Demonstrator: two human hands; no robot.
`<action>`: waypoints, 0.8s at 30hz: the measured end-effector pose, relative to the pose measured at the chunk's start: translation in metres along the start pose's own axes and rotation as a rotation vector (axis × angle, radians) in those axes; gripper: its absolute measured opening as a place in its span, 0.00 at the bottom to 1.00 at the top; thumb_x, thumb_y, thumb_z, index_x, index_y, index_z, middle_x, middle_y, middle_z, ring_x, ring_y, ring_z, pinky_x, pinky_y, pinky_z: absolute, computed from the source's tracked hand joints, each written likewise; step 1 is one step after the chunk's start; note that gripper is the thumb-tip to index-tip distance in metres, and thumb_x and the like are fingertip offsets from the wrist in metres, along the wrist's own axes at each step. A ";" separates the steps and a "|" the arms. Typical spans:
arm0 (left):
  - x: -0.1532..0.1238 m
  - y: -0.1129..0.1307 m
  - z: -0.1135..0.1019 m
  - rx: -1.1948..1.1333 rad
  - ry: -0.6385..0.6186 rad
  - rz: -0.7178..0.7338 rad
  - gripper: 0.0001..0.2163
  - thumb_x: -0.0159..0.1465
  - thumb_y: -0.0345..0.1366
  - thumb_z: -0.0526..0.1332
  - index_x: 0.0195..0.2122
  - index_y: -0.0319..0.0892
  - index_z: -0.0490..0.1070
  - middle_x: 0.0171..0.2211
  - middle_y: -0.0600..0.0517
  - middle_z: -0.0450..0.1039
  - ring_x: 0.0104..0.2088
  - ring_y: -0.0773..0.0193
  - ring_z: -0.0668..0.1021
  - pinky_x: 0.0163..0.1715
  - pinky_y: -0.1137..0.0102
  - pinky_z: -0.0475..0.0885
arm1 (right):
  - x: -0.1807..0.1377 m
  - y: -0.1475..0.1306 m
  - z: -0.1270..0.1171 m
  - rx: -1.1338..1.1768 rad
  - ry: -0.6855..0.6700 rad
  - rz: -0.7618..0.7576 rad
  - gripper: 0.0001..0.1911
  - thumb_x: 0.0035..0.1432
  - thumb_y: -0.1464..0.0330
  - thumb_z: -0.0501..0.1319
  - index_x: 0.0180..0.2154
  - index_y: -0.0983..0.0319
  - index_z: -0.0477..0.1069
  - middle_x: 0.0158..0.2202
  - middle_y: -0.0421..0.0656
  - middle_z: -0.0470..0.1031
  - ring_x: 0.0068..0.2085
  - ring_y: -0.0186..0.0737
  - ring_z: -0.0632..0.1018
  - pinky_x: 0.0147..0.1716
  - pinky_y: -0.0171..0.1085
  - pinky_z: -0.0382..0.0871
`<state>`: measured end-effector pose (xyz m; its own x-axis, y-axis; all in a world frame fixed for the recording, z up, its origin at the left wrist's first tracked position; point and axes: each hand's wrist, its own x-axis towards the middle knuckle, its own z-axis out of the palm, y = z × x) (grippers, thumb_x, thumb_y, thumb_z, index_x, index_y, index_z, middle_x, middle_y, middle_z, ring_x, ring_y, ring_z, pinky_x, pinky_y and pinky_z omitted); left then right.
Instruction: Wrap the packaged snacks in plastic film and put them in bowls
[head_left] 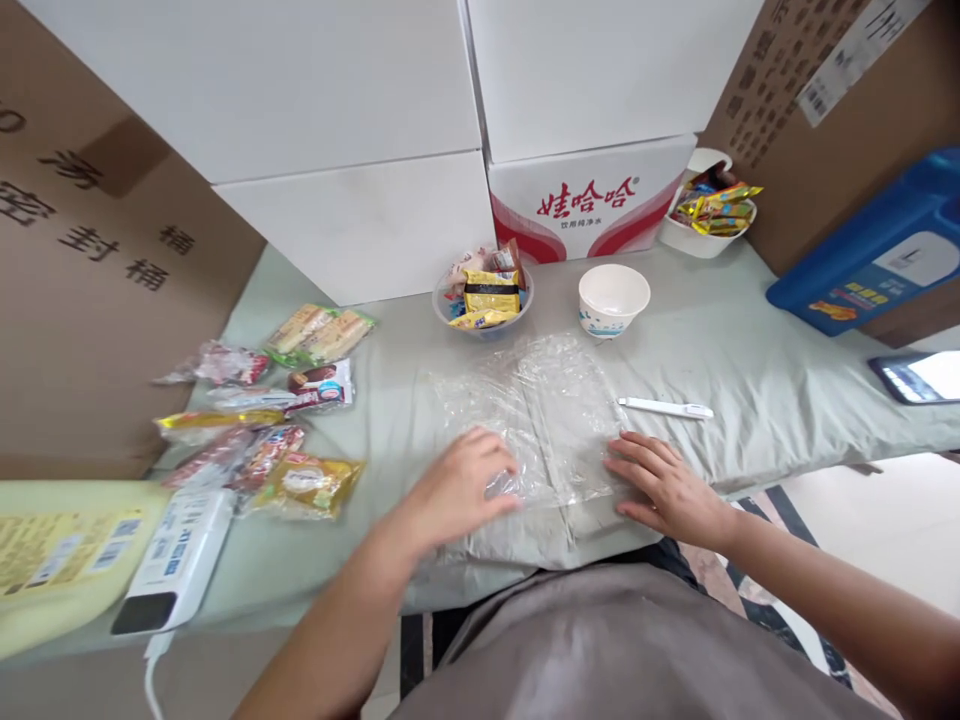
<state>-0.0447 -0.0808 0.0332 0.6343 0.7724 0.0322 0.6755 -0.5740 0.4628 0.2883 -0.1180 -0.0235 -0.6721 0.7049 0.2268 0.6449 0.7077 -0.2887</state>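
A sheet of clear plastic film lies flat on the pale green cloth in front of me. My left hand rests palm down on the film's near left part, fingers loosely curved and apart. On the film's near right edge lies my right hand, flat with its fingers stretched out. Neither hand holds anything.
A clear bowl of wrapped snacks and an empty white paper bowl stand behind the film. A white pen lies to the right. Several snack packets are spread on the left, near a power strip. Cardboard boxes ring the back. A phone lies far right.
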 end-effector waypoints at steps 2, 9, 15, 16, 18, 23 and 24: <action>-0.022 0.005 0.014 -0.022 -0.093 0.018 0.10 0.56 0.36 0.69 0.38 0.44 0.73 0.43 0.50 0.73 0.47 0.56 0.73 0.46 0.62 0.72 | -0.001 0.002 -0.001 0.037 0.012 -0.006 0.13 0.64 0.63 0.58 0.47 0.62 0.71 0.55 0.52 0.71 0.60 0.52 0.67 0.54 0.52 0.68; -0.077 0.000 0.031 -0.186 -0.002 -0.105 0.07 0.66 0.29 0.54 0.31 0.43 0.67 0.48 0.48 0.74 0.58 0.57 0.70 0.54 0.60 0.69 | -0.004 -0.003 -0.009 0.259 0.066 -0.079 0.03 0.65 0.71 0.56 0.39 0.61 0.69 0.44 0.48 0.77 0.55 0.46 0.74 0.51 0.45 0.70; -0.072 -0.005 0.021 -0.487 -0.054 -0.400 0.07 0.69 0.37 0.52 0.35 0.44 0.65 0.33 0.53 0.76 0.37 0.64 0.79 0.37 0.70 0.73 | 0.014 -0.006 -0.018 0.323 0.050 0.038 0.07 0.68 0.68 0.51 0.41 0.60 0.68 0.30 0.41 0.77 0.28 0.34 0.77 0.27 0.33 0.69; -0.069 -0.008 0.019 -0.526 -0.033 -0.426 0.07 0.69 0.38 0.52 0.35 0.44 0.65 0.32 0.53 0.75 0.35 0.65 0.79 0.37 0.70 0.73 | 0.020 -0.006 -0.019 0.315 0.066 0.064 0.08 0.69 0.68 0.51 0.41 0.60 0.68 0.31 0.41 0.77 0.29 0.34 0.78 0.27 0.33 0.69; -0.060 -0.014 0.012 -0.625 0.065 -0.455 0.07 0.69 0.39 0.52 0.37 0.43 0.64 0.31 0.53 0.74 0.34 0.65 0.79 0.38 0.69 0.73 | 0.032 -0.004 -0.019 0.315 0.112 0.146 0.09 0.68 0.68 0.50 0.42 0.60 0.68 0.32 0.42 0.78 0.30 0.34 0.78 0.28 0.33 0.69; -0.044 -0.005 0.008 -0.676 -0.135 -0.286 0.24 0.54 0.45 0.69 0.50 0.44 0.66 0.46 0.46 0.73 0.45 0.56 0.77 0.44 0.63 0.74 | 0.057 0.001 -0.015 0.367 0.220 0.332 0.11 0.68 0.67 0.50 0.43 0.60 0.69 0.29 0.41 0.76 0.29 0.35 0.78 0.30 0.35 0.71; -0.043 0.001 0.011 -0.590 -0.213 -0.232 0.25 0.51 0.44 0.71 0.49 0.45 0.69 0.49 0.46 0.72 0.48 0.54 0.75 0.46 0.61 0.73 | 0.059 0.001 -0.014 0.373 0.226 0.334 0.11 0.67 0.66 0.49 0.43 0.60 0.69 0.29 0.41 0.76 0.29 0.36 0.78 0.31 0.35 0.72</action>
<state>-0.0675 -0.1176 0.0221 0.5983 0.7529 -0.2743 0.5232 -0.1079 0.8453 0.2545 -0.0752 0.0029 -0.3316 0.9100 0.2491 0.6088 0.4081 -0.6803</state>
